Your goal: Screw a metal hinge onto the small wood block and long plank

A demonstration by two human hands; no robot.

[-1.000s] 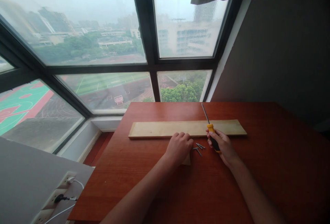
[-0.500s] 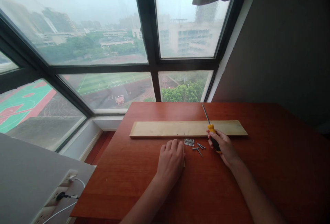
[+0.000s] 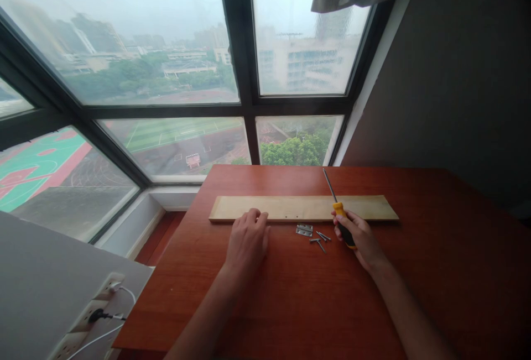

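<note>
My right hand (image 3: pixel 360 238) is wrapped round a screwdriver (image 3: pixel 338 208) with a yellow and black handle, its shaft angled up and away over a pale wooden board (image 3: pixel 319 205). Near the board's front edge, left of its middle, my left hand (image 3: pixel 248 238) is palm down with curled fingers; whatever is under them is hidden. Two small dark holes show in the board near its front edge. Between my hands a metal hinge (image 3: pixel 304 230) lies on the table, with several screws (image 3: pixel 320 240) just to its right.
The reddish-brown wooden table (image 3: pixel 290 310) stands against large windows (image 3: pixel 166 139). A power socket strip (image 3: pixel 93 313) with plugged-in cables is on the low wall at left. A grey wall (image 3: pixel 448 83) rises on the right.
My left hand has moved left and slightly away from me, off the spot beside the hinge. A pale edge that showed beside it is out of sight. My right hand has barely moved.
</note>
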